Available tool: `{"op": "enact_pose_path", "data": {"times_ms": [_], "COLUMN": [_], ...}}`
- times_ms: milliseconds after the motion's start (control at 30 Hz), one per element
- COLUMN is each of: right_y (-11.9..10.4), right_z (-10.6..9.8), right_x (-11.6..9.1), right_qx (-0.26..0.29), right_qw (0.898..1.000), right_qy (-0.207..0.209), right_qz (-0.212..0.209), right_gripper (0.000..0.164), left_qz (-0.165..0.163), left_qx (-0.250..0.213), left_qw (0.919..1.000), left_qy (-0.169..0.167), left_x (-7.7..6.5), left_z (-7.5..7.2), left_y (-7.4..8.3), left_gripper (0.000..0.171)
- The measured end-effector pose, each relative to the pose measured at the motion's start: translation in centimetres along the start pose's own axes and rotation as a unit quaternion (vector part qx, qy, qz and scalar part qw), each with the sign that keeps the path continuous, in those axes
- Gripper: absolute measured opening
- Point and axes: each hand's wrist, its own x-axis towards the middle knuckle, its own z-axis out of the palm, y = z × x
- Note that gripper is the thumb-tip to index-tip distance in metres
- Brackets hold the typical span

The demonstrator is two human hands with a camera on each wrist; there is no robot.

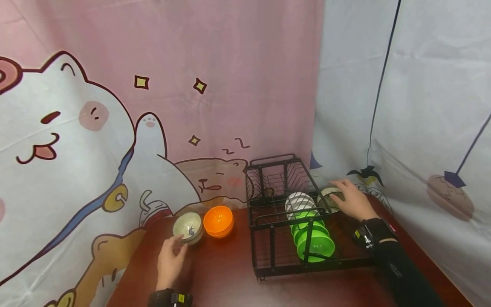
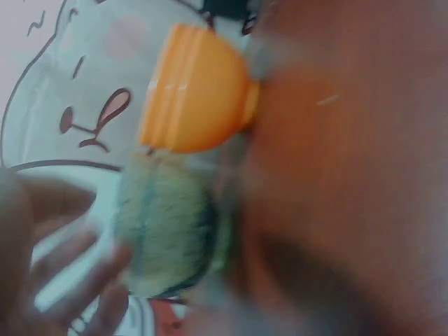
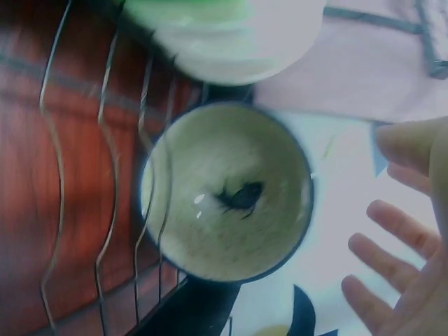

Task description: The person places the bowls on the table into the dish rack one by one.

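Observation:
My left hand (image 1: pixel 171 261) is beside a pale green bowl (image 1: pixel 188 226), part of a stack on the table's left side. In the blurred left wrist view its spread fingers are close to the bowl's rim; I cannot tell whether they touch. Stacked orange bowls (image 1: pixel 218 220) stand just right of it. My right hand (image 1: pixel 354 201) hovers by another pale bowl (image 3: pixel 227 196) with a dark figure inside, which leans on its side in the black dish rack (image 1: pixel 281 271). In the right wrist view a gap separates its loosely spread fingers from that bowl.
Green bowls (image 1: pixel 316 245) and white bowls (image 1: pixel 297 200) stand in a row in the rack's lower level. Above them is the rack's upper wire basket (image 1: pixel 274 181). A printed cloth (image 1: pixel 245 85) hangs behind the reddish-brown table (image 1: pixel 218 281).

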Motion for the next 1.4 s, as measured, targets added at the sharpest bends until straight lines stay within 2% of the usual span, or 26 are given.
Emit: {"op": "enact_pose_path", "data": {"times_ms": [67, 167, 267, 367, 467, 600, 733, 833, 1000, 1133, 1233, 1300, 1400], "right_y": [-0.2, -0.2, 0.2, 0.8, 1.3, 1.5, 1.5, 1.7, 1.9, 1.7, 1.5, 1.1, 0.2], "right_z": [-0.2, -0.2, 0.3, 0.9, 1.4, 1.7, 1.8, 1.9, 1.8, 1.2, 0.0, -1.1, -3.2], "right_x": [-0.6, -1.5, -2.1, -2.4, -2.6, -2.9, -2.9, -2.9, -2.8, -2.3, -1.8, -1.4, -0.6], "right_qx": [0.018, 0.04, 0.051, 0.058, 0.065, 0.068, 0.068, 0.067, 0.064, 0.064, 0.071, 0.084, 0.112], "right_qw": [1.0, 0.999, 0.997, 0.996, 0.995, 0.994, 0.994, 0.994, 0.994, 0.995, 0.995, 0.994, 0.992], "right_qy": [0.008, 0.006, -0.003, -0.01, -0.013, -0.011, -0.007, -0.006, -0.01, -0.006, 0.004, 0.014, 0.037], "right_qz": [0.012, 0.031, 0.052, 0.066, 0.076, 0.081, 0.081, 0.082, 0.085, 0.081, 0.073, 0.064, 0.053], "right_gripper": [0.052, 0.055, 0.059, 0.061, 0.063, 0.065, 0.064, 0.062, 0.06, 0.06, 0.06, 0.06, 0.059], "left_qz": [-0.025, -0.067, -0.1, -0.12, -0.128, -0.115, -0.096, -0.086, -0.052, -0.009, 0.032, 0.059, 0.093], "left_qx": [0.017, 0.025, 0.041, 0.069, 0.094, 0.108, 0.109, 0.106, 0.125, 0.144, 0.156, 0.165, 0.171], "left_qw": [0.9992, 0.9972, 0.9941, 0.9895, 0.9862, 0.9874, 0.9893, 0.9903, 0.989, 0.9824, 0.9725, 0.9651, 0.9553], "left_qy": [0.026, 0.02, -0.011, -0.042, -0.045, -0.016, 0.016, 0.028, 0.06, 0.119, 0.17, 0.195, 0.223], "left_x": [1.1, 2.5, 3.6, 4.5, 4.8, 5.0, 5.1, 5.2, 5.2, 5.5, 5.9, 6.3, 6.8], "left_z": [-1.0, -1.7, -1.4, -0.6, 0.3, 0.7, 0.2, -0.1, -0.3, -0.5, -1.3, -2.3, -4.3], "left_y": [0.1, -0.1, -0.6, -1.2, -1.7, -1.7, -0.6, 0.2, 0.4, 0.3, 0.8, 1.8, 4.3], "left_gripper": [0.045, 0.059, 0.068, 0.067, 0.061, 0.051, 0.044, 0.041, 0.034, 0.026, 0.021, 0.02, 0.021]}}
